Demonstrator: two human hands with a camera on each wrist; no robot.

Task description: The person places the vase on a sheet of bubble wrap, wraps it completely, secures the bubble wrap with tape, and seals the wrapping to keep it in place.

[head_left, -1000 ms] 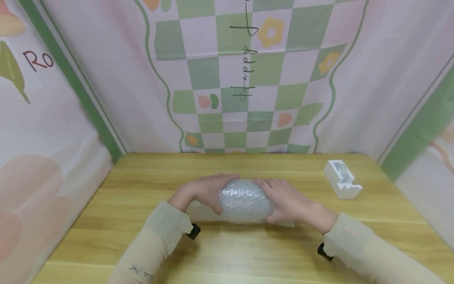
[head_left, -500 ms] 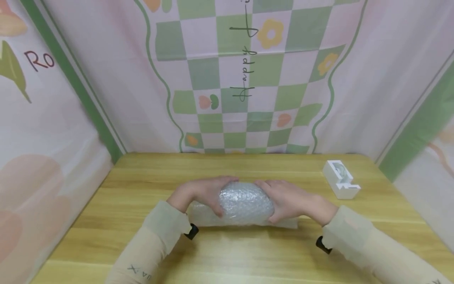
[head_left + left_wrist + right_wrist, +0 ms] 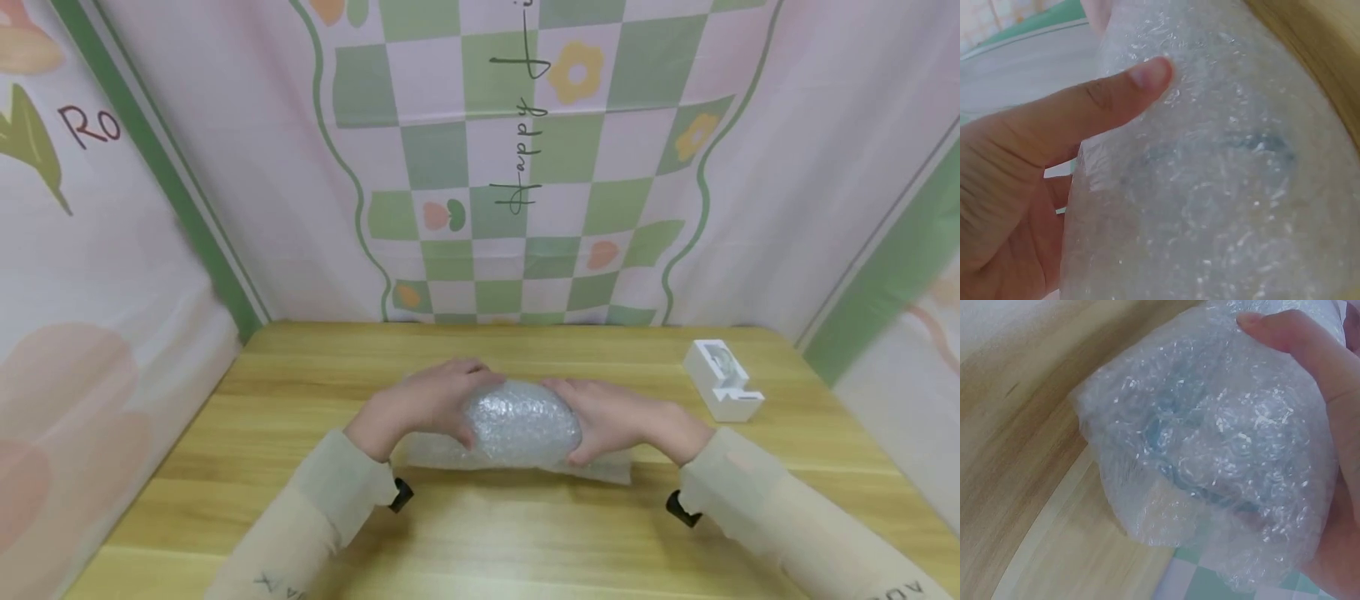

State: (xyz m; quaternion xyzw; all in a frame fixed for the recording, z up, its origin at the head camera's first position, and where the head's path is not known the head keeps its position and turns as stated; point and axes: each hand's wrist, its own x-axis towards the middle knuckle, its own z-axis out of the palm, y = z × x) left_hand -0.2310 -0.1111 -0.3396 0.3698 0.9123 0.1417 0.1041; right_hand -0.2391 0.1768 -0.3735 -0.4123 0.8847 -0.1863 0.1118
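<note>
A bundle of clear bubble wrap [image 3: 521, 421] lies crosswise near the middle of the table, rolled round something whose bluish curved edge shows faintly through the layers in both wrist views. My left hand [image 3: 431, 402] grips its left side, thumb on the near face and fingers over the far side. On the right end, my right hand [image 3: 617, 418] holds it the same way. Loose flaps of the bubble wrap [image 3: 1147, 506] stick out past both hands. In the left wrist view my left thumb [image 3: 1116, 94] presses on the bubble wrap [image 3: 1210, 206]. What is inside is mostly hidden.
A white tape dispenser [image 3: 723, 381] with a roll of clear tape stands at the right rear of the wooden table [image 3: 480, 542]. Printed fabric [image 3: 498, 167] hangs behind the table and on both sides. Black wrist straps [image 3: 684, 508] show below the sleeves.
Both hands keep their grip on the bubble wrap bundle. It has turned slightly between them, and more of the loose flap at the lower right shows now. The tape dispenser has stayed put.
</note>
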